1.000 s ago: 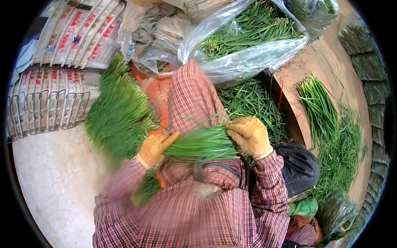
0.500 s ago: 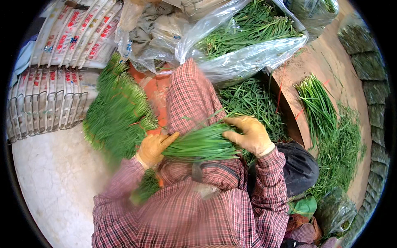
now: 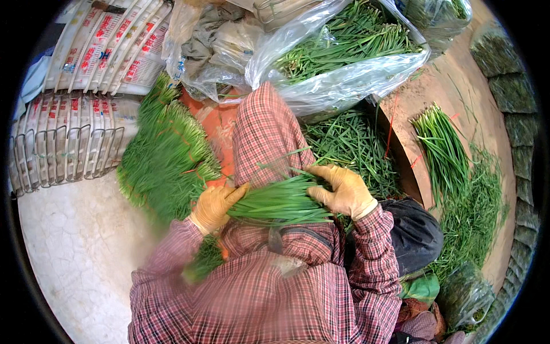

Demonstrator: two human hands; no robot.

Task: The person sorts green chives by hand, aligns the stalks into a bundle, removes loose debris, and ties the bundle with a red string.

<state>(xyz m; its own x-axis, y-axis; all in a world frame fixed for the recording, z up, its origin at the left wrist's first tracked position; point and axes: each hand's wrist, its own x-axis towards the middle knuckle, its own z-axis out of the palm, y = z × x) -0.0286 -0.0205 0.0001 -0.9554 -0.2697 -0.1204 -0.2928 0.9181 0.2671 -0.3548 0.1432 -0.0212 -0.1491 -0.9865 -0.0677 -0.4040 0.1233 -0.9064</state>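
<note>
Across my lap lies a loose bunch of green garlic chives, its leaves running left to right. My left hand, in a yellowish glove, closes round the left end of the bunch. At the right end, my right hand, gloved the same way, grips it between thumb and fingers. A few stray leaves stick up beyond the bunch, over the checked cloth on my knee. The fingertips on the far side of the leaves are partly hidden.
Finished chive bundles are heaped at the left, beside stacked white crates. An open clear plastic bag of chives stands ahead. Loose leaves fill the space right of my knee. A tied bundle rests on a brown board.
My right hand has come very slightly nearer to me, still at the bunch's right end. My left hand keeps its place on the chives.
</note>
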